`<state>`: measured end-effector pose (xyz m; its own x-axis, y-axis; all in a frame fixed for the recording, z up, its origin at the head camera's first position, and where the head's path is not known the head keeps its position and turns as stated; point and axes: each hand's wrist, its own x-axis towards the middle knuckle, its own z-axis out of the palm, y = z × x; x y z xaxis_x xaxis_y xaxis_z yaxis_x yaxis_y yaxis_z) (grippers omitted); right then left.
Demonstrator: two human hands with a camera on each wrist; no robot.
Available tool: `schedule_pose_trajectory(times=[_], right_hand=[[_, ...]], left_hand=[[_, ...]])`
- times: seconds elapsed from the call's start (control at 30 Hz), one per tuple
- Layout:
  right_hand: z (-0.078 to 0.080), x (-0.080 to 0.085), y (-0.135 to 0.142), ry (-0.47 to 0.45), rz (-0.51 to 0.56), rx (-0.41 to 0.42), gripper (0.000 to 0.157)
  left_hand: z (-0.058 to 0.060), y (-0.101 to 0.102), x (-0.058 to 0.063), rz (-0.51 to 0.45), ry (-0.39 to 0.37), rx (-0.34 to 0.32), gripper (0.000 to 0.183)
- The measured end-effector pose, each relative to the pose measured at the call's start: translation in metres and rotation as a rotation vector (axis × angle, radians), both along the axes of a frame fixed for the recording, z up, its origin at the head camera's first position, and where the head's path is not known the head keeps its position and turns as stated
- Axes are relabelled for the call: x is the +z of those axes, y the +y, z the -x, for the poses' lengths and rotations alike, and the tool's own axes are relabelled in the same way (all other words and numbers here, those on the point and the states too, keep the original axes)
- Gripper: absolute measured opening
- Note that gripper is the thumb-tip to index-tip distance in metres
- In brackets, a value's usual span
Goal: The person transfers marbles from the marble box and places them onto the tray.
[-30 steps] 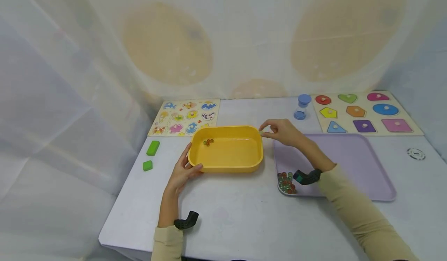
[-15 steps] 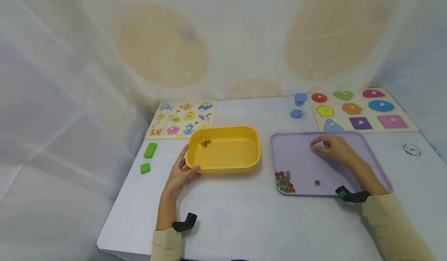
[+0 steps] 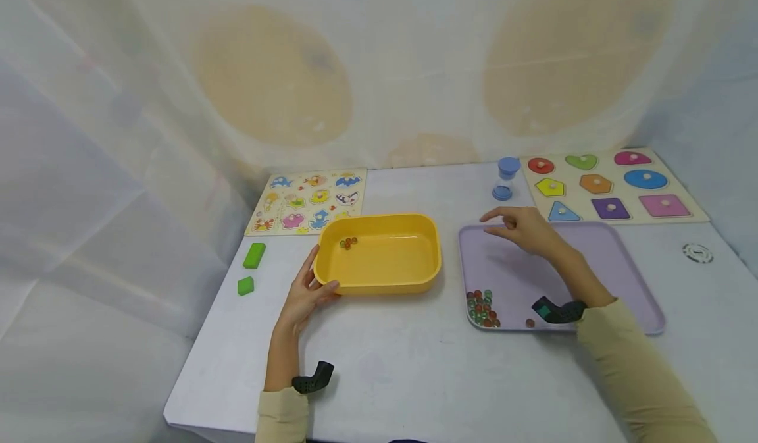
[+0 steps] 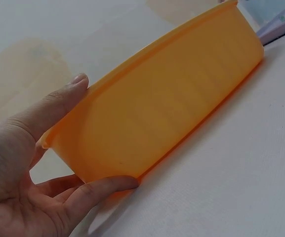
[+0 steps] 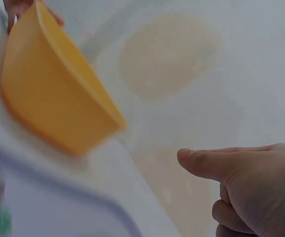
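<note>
My left hand (image 3: 304, 303) grips the left end of a yellow plastic tub (image 3: 391, 286), with digits on both its rim and its lower edge in the left wrist view. Inside the tub, several small glass marbles (image 3: 348, 243) cluster near the far left. My right hand (image 3: 521, 228) hovers over the far left part of a lilac tray (image 3: 592, 259), thumb and index finger slightly apart, and I see nothing between them. More marbles (image 3: 482, 309), red and green, fill the tray's near left corner. A single brownish marble (image 3: 530, 323) lies apart by the tray's near edge.
An animal puzzle board (image 3: 308, 199) lies behind the tub, and a shape puzzle board (image 3: 616, 189) behind the tray. Beside the latter stands a blue sand timer (image 3: 505, 178). Two green blocks (image 3: 254, 255) lie at left, and a round black-and-white chip (image 3: 698, 253) at right.
From beside the tub my right hand swung right over the tray, then came back left. The lone marble has shifted toward the tray's near edge. My left hand keeps its grip on the tub.
</note>
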<state>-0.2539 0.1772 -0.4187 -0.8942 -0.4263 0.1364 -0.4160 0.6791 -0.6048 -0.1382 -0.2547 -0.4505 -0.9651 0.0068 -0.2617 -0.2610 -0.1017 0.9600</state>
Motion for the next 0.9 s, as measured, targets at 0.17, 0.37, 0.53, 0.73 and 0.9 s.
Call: schedule_pose_trajectory(times=[0.17, 0.37, 0.53, 0.73, 0.9], right_hand=[[0.019, 0.02, -0.079, 0.075, 0.069, 0.177, 0.027], [0.038, 0.018, -0.169, 0.087, 0.066, 0.348, 0.022], [0.048, 0.004, -0.219, 0.041, 0.013, 0.41, 0.021], [0.053, -0.015, -0.249, -0.125, -0.121, 0.382, 0.025], [0.053, -0.027, -0.258, -0.205, -0.175, 0.363, 0.028]], left_hand=[[-0.001, -0.002, -0.001, -0.002, 0.006, 0.002, 0.079], [0.0, -0.004, -0.004, -0.006, 0.012, 0.0, 0.08], [0.0, -0.002, -0.003, -0.004, 0.013, -0.018, 0.08], [0.0, -0.002, -0.003, 0.001, 0.031, -0.037, 0.081], [0.001, -0.003, -0.003, 0.005, 0.035, -0.033, 0.083]])
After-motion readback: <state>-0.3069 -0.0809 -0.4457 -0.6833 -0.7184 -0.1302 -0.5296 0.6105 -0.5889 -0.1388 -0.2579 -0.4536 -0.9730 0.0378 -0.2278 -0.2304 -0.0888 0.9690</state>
